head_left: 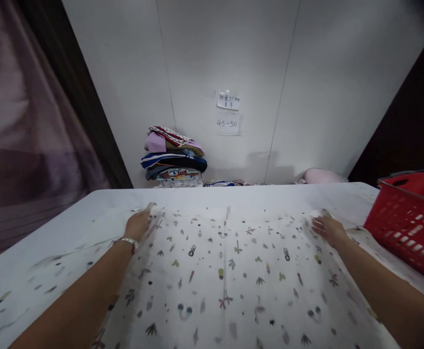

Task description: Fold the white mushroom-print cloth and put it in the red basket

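A white cloth [212,271] printed with small plants, rainbows and other motifs lies spread over the white table, a crease or seam running down its middle. Side parts of it fan out to the left and right under my arms. My left hand [139,224], with a pale bracelet at the wrist, rests on the far left corner, its fingers stretched forward but partly unclear. On the far right corner lies my right hand [330,230], fingers apart and pointing inward over the fabric. Near portions of the cloth run out of view.
A red plastic basket [408,228] stands at the table's right side. Behind the white table [113,198] is a stack of folded clothes [175,157], with a pink bundle [322,175] farther right. Paper notes [228,123] hang on the wall. A purplish curtain [26,135] hangs at left.
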`<action>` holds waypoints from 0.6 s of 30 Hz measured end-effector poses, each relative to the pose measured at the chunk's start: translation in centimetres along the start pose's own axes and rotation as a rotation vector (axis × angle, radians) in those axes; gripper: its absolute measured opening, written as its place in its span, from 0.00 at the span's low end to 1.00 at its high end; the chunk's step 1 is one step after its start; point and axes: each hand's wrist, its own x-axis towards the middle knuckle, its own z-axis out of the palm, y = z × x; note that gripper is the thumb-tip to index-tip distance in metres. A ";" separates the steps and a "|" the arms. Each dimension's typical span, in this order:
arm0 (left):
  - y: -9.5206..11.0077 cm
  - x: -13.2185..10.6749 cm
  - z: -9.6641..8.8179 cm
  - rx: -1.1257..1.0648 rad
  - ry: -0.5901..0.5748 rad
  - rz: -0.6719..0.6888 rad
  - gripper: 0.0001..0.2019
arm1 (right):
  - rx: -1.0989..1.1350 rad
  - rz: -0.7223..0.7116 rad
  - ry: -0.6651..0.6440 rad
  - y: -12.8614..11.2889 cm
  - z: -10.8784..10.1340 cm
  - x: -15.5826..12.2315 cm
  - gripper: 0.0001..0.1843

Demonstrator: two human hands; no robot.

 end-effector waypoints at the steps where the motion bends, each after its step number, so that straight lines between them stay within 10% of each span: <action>1: 0.3 -0.8 0.7 0.061 -0.053 0.053 0.10 | -0.095 -0.033 -0.033 0.2 0.9 -0.7 0.17; 9: 3.3 -8.1 9.5 0.389 -0.480 0.511 0.11 | -0.767 -0.343 -0.404 2.4 11.3 -6.3 0.15; 18: 4.7 -9.5 10.7 0.699 -0.412 0.624 0.10 | -1.108 -0.558 -0.359 0.9 12.8 -7.7 0.10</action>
